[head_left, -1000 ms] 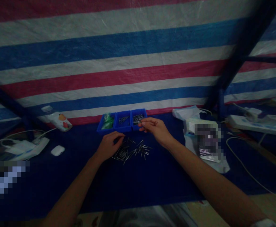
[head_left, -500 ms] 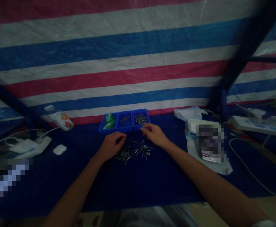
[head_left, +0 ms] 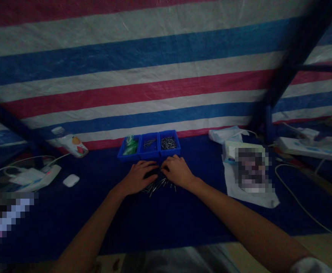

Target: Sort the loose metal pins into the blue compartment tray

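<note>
A loose pile of thin, shiny metal pins [head_left: 153,187] lies on the dark blue table cover, partly hidden beneath my hands. Over its left side is my left hand [head_left: 137,177], palm down, fingers stretched to the right with the thumb apart. My right hand [head_left: 178,171] reaches in from the other side, its fingers curled together at the pile's far edge; whatever is between the fingertips is too small to make out. Just beyond stand three joined blue bins: the right bin [head_left: 169,153] full of small metal pieces, the middle bin [head_left: 149,155] with a few pins, the left bin [head_left: 123,156] with a green plastic bag [head_left: 131,146].
On the left are a bottle [head_left: 74,146], a white power strip [head_left: 44,180] with cables and a small white case [head_left: 71,180]. Tissue packs [head_left: 228,151], a white sheet [head_left: 231,178] and another power strip [head_left: 302,148] lie right. A striped tarp [head_left: 154,91] hangs behind.
My right hand has moved from the front of the right bin down and left to the pile. My left hand has shifted slightly right, its fingers more stretched over the pins.
</note>
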Motion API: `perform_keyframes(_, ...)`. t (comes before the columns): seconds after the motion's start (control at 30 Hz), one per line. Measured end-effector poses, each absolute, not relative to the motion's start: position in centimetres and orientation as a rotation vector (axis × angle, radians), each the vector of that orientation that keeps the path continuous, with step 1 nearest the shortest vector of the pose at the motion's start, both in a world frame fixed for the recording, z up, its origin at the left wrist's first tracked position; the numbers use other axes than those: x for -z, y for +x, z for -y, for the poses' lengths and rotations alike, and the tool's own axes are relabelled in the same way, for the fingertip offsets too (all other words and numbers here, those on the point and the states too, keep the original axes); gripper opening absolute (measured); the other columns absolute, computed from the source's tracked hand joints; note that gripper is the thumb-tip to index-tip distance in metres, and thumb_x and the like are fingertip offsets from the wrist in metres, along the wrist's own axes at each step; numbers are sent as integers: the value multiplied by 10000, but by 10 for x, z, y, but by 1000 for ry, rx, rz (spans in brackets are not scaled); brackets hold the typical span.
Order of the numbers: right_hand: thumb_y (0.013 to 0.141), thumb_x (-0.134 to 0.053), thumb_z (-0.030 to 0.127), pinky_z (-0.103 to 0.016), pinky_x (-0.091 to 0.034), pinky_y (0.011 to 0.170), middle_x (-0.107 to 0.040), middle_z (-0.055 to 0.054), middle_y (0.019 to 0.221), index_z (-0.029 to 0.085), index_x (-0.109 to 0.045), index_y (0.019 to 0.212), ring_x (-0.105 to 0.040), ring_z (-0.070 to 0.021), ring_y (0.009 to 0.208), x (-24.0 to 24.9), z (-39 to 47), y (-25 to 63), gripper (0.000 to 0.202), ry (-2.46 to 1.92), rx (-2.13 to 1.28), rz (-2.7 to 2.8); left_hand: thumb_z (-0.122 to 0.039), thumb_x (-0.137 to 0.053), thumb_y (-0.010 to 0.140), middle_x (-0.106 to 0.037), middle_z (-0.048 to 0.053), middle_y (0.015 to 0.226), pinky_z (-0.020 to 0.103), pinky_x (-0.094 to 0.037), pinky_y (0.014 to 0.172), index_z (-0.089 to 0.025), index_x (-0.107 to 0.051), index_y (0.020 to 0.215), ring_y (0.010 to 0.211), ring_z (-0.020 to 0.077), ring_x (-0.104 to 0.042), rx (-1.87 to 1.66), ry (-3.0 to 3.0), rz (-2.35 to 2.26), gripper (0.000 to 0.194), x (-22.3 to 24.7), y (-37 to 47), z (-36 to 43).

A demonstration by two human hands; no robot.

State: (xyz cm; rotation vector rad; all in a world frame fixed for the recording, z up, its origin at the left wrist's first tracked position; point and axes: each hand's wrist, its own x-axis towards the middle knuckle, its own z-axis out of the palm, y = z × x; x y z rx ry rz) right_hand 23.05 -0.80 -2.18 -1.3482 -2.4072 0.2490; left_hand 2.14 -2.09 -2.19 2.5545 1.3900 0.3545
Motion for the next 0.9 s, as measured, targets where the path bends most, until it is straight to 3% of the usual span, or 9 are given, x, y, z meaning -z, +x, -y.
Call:
perform_keyframes(0.23, 849, -557, 198, -332, -378, 783, -708, -45, 903, 211, -685, 871, -573, -211, 912, 20, 6, 235, 130, -1345, -290, 2384, -369, -559, 917, -628, 71, 1256, 490, -381, 1028, -245, -624, 1223, 1193, 258, -518, -440, 2564, -1326, 336, 23, 20, 17)
perform_keyframes(0.43, 906, -441, 160, -356, -399, 829, -661, -86, 1107, 187, -613, 1180, -568, -218, 1007, 17, 6, 240, 325, -1274, -257, 2248, -332, -577, 904, -640, 65, 1223, 456, -412, 1013, -243, -644, 1186, 1153, 253, -552, -500, 2564, -1326, 304, 22, 21, 17)
perform_keyframes(0.77, 870, -497, 126, -312, -465, 879, -673, -92, 1029, 138, -683, 988, -615, -166, 942, 19, 0, 242, 220, -1049, -460, 2121, -318, -572, 909, -644, 68, 1199, 424, -435, 996, -227, -644, 1162, 1124, 242, -566, -527, 2571, -1313, 278, 21, 21, 16)
perform_keyframes(0.9, 849, -501, 114, -324, -507, 816, -691, -54, 957, 180, -632, 1109, -648, -152, 857, 14, -1, 239, 298, -983, -736, 1850, -313, -579, 902, -649, 71, 1187, 430, -447, 982, -222, -648, 1149, 1106, 249, -575, -533, 2564, -1318, 272, 22, 21, 16)
